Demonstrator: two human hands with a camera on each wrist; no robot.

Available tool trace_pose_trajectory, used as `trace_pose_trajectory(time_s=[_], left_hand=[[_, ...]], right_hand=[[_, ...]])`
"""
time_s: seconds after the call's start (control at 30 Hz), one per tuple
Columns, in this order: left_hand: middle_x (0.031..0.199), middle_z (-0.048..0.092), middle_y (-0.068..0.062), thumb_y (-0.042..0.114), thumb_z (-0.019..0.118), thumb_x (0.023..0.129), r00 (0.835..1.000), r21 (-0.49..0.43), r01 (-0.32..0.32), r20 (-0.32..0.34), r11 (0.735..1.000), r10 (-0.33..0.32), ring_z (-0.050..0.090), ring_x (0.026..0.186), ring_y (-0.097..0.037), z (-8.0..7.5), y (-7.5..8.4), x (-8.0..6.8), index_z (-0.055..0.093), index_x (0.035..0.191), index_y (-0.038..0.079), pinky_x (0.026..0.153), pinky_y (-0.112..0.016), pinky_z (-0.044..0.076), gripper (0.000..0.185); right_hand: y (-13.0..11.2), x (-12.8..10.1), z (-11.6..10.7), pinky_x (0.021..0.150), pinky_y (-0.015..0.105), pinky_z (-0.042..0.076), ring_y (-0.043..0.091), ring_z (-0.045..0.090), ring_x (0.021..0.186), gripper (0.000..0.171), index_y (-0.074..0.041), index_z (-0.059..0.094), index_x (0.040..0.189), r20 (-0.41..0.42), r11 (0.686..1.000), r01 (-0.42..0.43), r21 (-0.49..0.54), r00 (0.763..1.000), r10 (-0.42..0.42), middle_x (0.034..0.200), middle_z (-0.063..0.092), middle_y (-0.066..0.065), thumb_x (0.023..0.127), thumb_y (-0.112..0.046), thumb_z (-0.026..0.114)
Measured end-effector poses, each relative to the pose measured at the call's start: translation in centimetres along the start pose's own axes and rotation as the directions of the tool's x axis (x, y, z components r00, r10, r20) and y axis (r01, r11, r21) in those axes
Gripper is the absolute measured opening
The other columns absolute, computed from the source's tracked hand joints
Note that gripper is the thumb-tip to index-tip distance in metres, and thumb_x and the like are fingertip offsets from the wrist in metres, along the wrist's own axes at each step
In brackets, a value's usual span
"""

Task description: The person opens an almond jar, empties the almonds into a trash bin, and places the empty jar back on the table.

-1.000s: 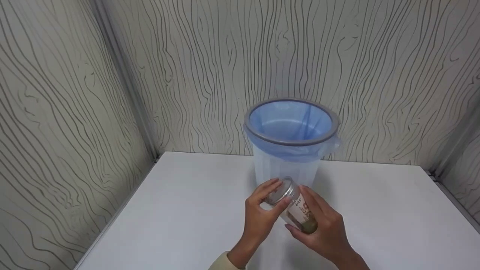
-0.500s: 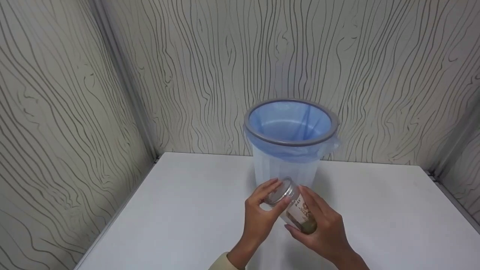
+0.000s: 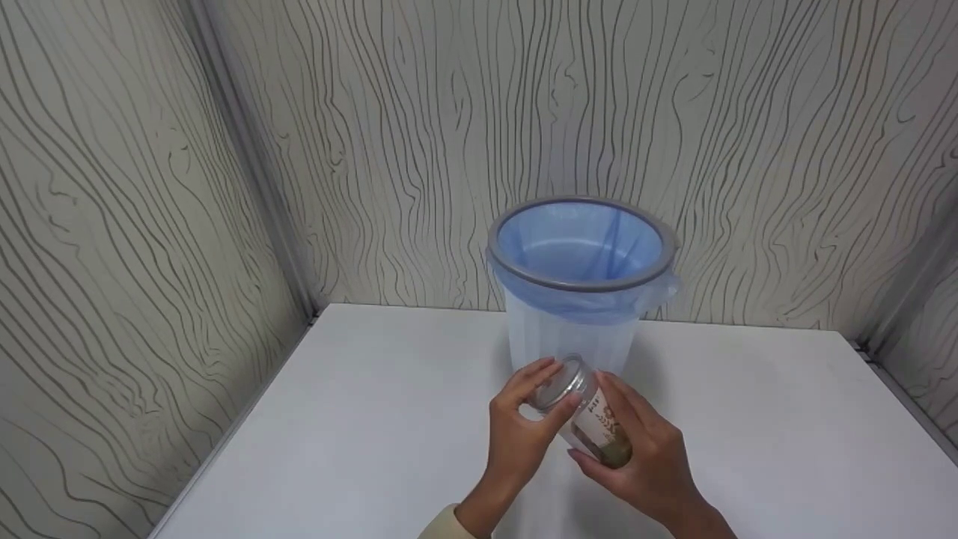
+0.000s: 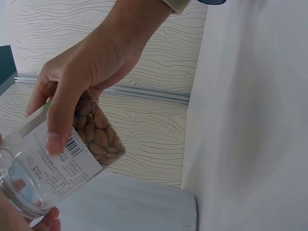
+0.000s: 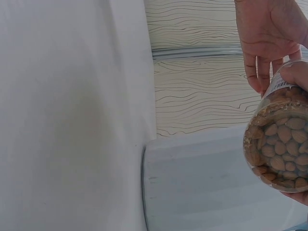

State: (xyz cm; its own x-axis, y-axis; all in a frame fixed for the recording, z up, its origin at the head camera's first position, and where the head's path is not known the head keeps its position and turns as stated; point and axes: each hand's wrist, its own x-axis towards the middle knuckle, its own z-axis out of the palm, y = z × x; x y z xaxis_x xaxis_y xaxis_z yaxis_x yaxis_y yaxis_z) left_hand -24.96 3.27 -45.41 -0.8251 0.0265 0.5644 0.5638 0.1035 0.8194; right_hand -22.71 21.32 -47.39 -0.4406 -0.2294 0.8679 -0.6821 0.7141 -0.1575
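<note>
A clear plastic jar of almonds (image 3: 593, 428) tilts in front of me, its ringed top end towards the upper left. My left hand (image 3: 516, 442) grips that top end between thumb and fingers. Round the lower body curls my right hand (image 3: 658, 460), with part of a printed label showing. In the left wrist view, the right hand (image 4: 86, 67) presses its thumb on the jar's white barcode label (image 4: 67, 163). Almonds (image 5: 286, 149) show through the jar's base in the right wrist view, while the left hand (image 5: 272, 33) lies behind the jar.
A white bin (image 3: 572, 340) with a blue liner (image 3: 561, 247) and grey rim (image 3: 576, 286) stands directly behind the hands. Under everything is a white table (image 3: 374, 419). Wood-grain patterned panels (image 3: 419, 150) enclose the back and sides.
</note>
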Motion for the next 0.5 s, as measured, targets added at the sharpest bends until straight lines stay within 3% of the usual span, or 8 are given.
trace_pose_trajectory(time_s=[0.23,0.5], left_hand=[[0.132,0.067,-0.006,0.037,0.08,0.088,1.0,0.01,0.0,-0.009,1.0,0.0,0.064,0.116,-0.017,0.0,0.06,0.0,0.074,0.124,0.017,0.086,-0.034,0.052,0.042],[0.135,0.065,-0.005,0.037,0.079,0.089,1.0,0.0,0.005,0.03,1.0,-0.005,0.061,0.124,-0.018,-0.19,0.09,0.09,0.073,0.127,0.019,0.094,-0.043,0.052,0.042]], right_hand=[[-0.02,0.08,0.01,0.098,0.019,0.044,0.024,0.068,0.112,0.107,-0.007,0.051,0.149,0.002,1.0,0.006,-0.002,1.0,-0.006,0.143,0.059,0.005,0.057,-0.037,0.098],[0.07,0.14,-0.2,0.098,0.02,0.044,0.025,0.068,0.112,0.107,-0.007,0.052,0.148,0.0,1.0,-0.003,-0.012,1.0,0.003,0.14,0.061,0.007,0.057,-0.037,0.098]])
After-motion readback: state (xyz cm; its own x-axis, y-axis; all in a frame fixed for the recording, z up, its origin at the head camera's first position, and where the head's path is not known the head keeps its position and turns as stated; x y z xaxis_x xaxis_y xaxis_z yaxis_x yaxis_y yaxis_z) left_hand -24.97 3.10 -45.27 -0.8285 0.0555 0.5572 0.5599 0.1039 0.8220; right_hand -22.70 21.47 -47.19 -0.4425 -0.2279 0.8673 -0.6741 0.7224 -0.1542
